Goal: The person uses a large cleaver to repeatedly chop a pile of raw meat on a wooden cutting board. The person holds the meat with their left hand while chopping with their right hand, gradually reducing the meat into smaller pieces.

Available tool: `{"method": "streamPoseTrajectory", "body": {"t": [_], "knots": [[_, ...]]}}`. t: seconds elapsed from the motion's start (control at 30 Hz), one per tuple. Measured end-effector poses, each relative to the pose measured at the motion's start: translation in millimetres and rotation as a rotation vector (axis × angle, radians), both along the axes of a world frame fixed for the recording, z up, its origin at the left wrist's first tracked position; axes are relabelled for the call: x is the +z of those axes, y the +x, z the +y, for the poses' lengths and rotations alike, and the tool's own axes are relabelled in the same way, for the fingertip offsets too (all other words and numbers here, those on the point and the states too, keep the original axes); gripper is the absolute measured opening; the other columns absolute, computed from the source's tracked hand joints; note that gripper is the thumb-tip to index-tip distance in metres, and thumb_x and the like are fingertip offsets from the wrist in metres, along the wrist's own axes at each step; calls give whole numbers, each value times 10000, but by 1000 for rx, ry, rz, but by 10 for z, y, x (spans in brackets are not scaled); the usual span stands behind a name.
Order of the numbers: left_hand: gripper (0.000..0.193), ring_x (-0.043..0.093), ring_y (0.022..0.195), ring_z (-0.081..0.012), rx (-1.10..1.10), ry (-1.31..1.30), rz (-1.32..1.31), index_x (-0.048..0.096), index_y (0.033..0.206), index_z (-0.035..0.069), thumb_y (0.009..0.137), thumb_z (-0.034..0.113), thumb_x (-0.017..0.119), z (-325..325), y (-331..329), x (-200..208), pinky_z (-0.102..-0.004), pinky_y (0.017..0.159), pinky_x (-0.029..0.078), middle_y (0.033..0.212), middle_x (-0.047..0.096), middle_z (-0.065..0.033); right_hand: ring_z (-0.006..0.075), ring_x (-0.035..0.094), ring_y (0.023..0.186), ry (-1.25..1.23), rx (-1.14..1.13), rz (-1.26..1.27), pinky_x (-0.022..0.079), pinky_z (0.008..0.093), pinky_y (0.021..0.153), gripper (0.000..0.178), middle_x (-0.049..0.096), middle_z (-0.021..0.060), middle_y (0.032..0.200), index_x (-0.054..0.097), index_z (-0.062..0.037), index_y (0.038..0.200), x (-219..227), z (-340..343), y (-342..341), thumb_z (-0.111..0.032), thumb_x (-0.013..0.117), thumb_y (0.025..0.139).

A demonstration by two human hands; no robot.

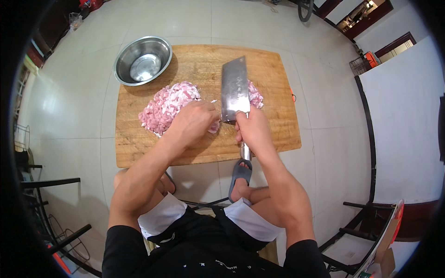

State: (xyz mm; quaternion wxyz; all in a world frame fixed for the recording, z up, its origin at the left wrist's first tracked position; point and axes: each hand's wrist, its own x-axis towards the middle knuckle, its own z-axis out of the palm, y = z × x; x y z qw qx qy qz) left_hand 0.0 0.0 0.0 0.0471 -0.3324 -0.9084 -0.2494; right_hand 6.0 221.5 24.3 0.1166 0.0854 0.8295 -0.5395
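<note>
My right hand (251,129) is wrapped round the handle of a broad steel cleaver (235,88). The blade tilts over the wooden cutting board (204,62), hiding part of a small heap of diced meat (255,95) on its right. To the left of the blade, my left hand (197,119) is closed, its fingers curled down on a small piece of raw meat (214,126). Beside that hand lies a larger pile of pink and white diced meat (167,104). The left fingertips are partly hidden.
A steel bowl (144,61) stands at the board's far left corner. Light floor tiles (320,106) surround the board. A slippered foot (240,180) is just below its near edge. Black metal frames (51,183) stand at the left, and a chair (352,245) at the lower right.
</note>
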Motion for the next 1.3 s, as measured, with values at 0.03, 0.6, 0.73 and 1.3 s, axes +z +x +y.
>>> {"method": "streamPoseTrajectory", "body": {"t": [0.03, 0.6, 0.73, 1.3], "knots": [[177, 717, 1015, -369, -10, 15, -1, 813, 1041, 50, 891, 144, 820, -18, 4, -5, -478, 893, 586, 1029, 733, -155, 260, 705, 509, -24, -60, 9, 564, 430, 520, 267, 708, 136, 720, 697, 57, 1014, 40, -19, 53, -199, 618, 1011], [130, 714, 968, -356, 156, 69, 128, 760, 980, 64, 928, 175, 803, 75, 57, -138, -489, 883, 572, 951, 719, -114, 582, 691, 849, 381, 209, 76, 566, 610, 780, 290, 714, 357, 866, 667, 75, 978, 779, 139, 603, -211, 654, 1024], [130, 712, 961, -357, 163, 72, 138, 754, 968, 62, 930, 178, 800, 77, 67, -162, -492, 876, 570, 944, 716, -119, 577, 704, 848, 415, 306, 82, 565, 624, 781, 270, 712, 362, 861, 661, 75, 956, 717, 156, 642, -187, 639, 1017], [130, 688, 921, -366, 115, 128, 159, 706, 881, 47, 919, 150, 776, 154, 66, -238, -491, 860, 559, 898, 689, -132, 555, 719, 932, 651, 489, 55, 570, 626, 831, 206, 739, 349, 976, 652, 68, 1002, 669, 16, 575, -138, 646, 1008]]}}
